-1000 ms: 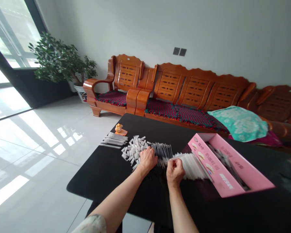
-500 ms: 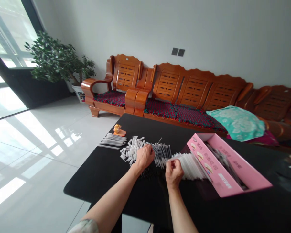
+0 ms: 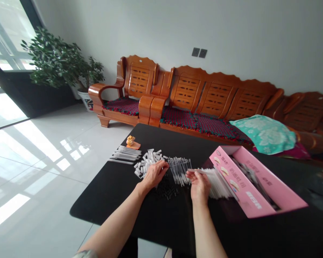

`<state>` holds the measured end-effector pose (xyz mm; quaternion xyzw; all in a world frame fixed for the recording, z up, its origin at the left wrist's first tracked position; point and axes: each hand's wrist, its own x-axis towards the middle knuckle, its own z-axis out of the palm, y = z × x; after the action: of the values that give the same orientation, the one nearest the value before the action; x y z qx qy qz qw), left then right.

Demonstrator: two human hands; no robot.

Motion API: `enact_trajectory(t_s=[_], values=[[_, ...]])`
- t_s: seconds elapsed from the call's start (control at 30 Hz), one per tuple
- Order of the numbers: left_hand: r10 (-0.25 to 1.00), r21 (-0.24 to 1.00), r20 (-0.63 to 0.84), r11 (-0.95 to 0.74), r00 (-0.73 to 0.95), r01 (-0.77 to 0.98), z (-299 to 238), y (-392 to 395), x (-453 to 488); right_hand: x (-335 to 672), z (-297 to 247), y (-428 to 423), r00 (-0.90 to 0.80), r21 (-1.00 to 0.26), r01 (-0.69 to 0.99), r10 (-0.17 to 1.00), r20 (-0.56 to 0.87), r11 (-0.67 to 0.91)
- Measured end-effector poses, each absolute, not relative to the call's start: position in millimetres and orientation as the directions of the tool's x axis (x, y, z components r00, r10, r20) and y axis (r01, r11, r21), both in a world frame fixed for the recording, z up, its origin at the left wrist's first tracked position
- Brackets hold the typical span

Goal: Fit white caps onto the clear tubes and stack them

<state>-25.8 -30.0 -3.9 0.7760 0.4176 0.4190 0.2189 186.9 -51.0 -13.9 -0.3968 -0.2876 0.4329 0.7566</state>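
Observation:
My left hand point(image 3: 154, 174) rests on the black table point(image 3: 118, 186) with its fingertips pinched on a thin clear rod that crosses towards the bundle of clear rods point(image 3: 179, 167). Left of it lies a heap of small white caps point(image 3: 148, 160). My right hand point(image 3: 199, 183) is closed, thumb and fingers pinching a white tube taken from the row of white tubes point(image 3: 218, 181). Small black pieces point(image 3: 167, 190) lie between the two hands.
An open pink box point(image 3: 258, 195) lies to the right of the tubes. At the far left of the table lies a row of finished white pens point(image 3: 123, 154) beside an orange figurine point(image 3: 131, 142). Wooden sofa point(image 3: 204, 100) stands behind the table; a potted plant point(image 3: 59, 68) stands by the window.
My left hand has slid off the rod bundle towards the caps and drawn out one thin rod. My right hand has lifted slightly with a tube. The view shifted a little.

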Motion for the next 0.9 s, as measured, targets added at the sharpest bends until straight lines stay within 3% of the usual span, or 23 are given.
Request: enact_trajectory(t_s=[0.57,0.77,0.9], values=[[0.851,0.649,0.352,-0.522,0.389,0.553,4,-35,-25,192,-18,-55,0.435,-0.828,-0.452,0.892,0.12,0.332],[0.836,0.713,0.407,-0.542,0.368,0.445,5,-38,-20,182,-15,-58,0.36,-0.859,-0.447,0.929,0.084,0.251],[0.853,0.846,0.364,-0.471,0.374,0.25,4,-42,-12,173,-15,-61,0.207,-0.873,-0.462,0.976,0.062,0.153]])
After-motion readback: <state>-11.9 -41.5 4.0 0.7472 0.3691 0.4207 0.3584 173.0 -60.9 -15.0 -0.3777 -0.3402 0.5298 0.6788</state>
